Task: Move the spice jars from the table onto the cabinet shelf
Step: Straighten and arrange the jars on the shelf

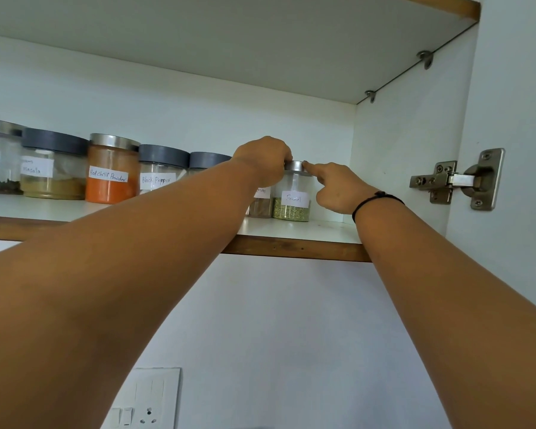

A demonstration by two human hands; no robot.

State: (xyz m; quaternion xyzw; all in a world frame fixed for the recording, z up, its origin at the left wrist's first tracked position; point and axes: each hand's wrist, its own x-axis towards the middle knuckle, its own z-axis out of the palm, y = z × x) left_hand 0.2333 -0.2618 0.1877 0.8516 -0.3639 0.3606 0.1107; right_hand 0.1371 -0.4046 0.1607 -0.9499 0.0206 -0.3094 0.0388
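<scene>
— Where do the jars stand?
— In a row on the cabinet shelf (294, 244), from frame left to centre: Red Chilli Powder jar (112, 168), then Black Pepper jar (160, 168).
— And the Fennel jar (293, 196)?
— Rightmost, between both hands, centre frame.

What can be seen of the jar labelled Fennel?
The Fennel jar is clear with a silver metal lid, holding greenish seeds in its bottom third behind a handwritten white label. It stands upright at the right end of the row on the cabinet shelf. The left hand grips its lid; the right hand touches the lid's edge with one finger.
</scene>
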